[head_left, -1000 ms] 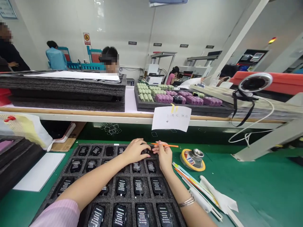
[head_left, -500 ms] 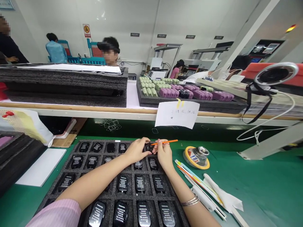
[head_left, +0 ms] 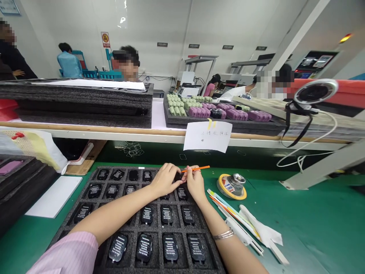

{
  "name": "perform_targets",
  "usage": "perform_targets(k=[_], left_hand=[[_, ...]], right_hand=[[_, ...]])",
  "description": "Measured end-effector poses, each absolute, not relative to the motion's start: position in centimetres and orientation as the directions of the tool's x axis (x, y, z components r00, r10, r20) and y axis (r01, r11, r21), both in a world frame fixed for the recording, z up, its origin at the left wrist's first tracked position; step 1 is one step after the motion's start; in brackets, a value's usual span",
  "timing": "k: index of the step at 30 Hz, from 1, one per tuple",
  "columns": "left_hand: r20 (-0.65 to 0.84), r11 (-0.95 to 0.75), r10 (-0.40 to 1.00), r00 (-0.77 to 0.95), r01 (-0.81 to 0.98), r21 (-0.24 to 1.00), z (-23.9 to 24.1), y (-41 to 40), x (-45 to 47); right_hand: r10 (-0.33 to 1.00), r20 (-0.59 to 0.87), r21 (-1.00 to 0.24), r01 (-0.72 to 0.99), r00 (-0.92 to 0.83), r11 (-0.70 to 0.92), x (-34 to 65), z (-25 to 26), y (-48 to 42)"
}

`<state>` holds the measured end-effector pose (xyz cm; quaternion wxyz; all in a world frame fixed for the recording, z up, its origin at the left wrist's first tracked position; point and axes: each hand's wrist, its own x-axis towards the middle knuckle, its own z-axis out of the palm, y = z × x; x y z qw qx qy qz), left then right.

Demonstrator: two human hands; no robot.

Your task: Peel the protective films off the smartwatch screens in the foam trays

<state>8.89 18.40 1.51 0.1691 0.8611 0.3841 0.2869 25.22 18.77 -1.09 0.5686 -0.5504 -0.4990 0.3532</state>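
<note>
At the far right corner of the black foam tray (head_left: 134, 225), my left hand (head_left: 167, 179) grips a small black smartwatch body (head_left: 178, 176) between thumb and fingers. My right hand (head_left: 195, 180) pinches a thin orange stick (head_left: 201, 168), whose inner end meets the watch body. The exact contact point is hidden by the fingers. Below both hands, black watch bodies with lit text on their screens, such as this watch (head_left: 167, 215), lie in the tray's compartments. One watch (head_left: 133, 175) in the back row has a dark screen.
Right of the tray are a tape roll (head_left: 231, 186) with a metal-topped container in it, several thin sticks (head_left: 228, 213) and a white wrapper (head_left: 261, 228). A shelf (head_left: 137, 134) crosses behind, bearing foam trays and a webcam (head_left: 315, 92). White paper (head_left: 54, 196) lies left. Co-workers are beyond.
The view has shifted slightly. The watch body is turned so that its screen text no longer shows, while both hands keep their holds. At the right behind the shelf, a person's head has come into view.
</note>
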Motion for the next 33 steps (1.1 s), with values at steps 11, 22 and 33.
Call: perform_targets(k=[11, 22, 33], left_hand=[[0.317, -0.732, 0.662, 0.679, 0.498, 0.465, 1.2, 14.8, 8.0], [0.27, -0.596, 0.771, 0.577, 0.503, 0.626, 1.2, 14.7, 8.1], [0.223, -0.554, 0.784, 0.579, 0.492, 0.672, 1.3, 15.0, 8.0]], right_hand=[[0.972, 0.125, -0.991, -0.028, 0.197, 0.133, 27.1, -1.1, 14.1], [0.974, 0.175, -0.984, 0.049, 0.141, 0.17, 26.4, -2.3, 12.6], [0.983, 0.161, -0.983, 0.1, 0.088, 0.152, 26.5, -2.0, 12.2]])
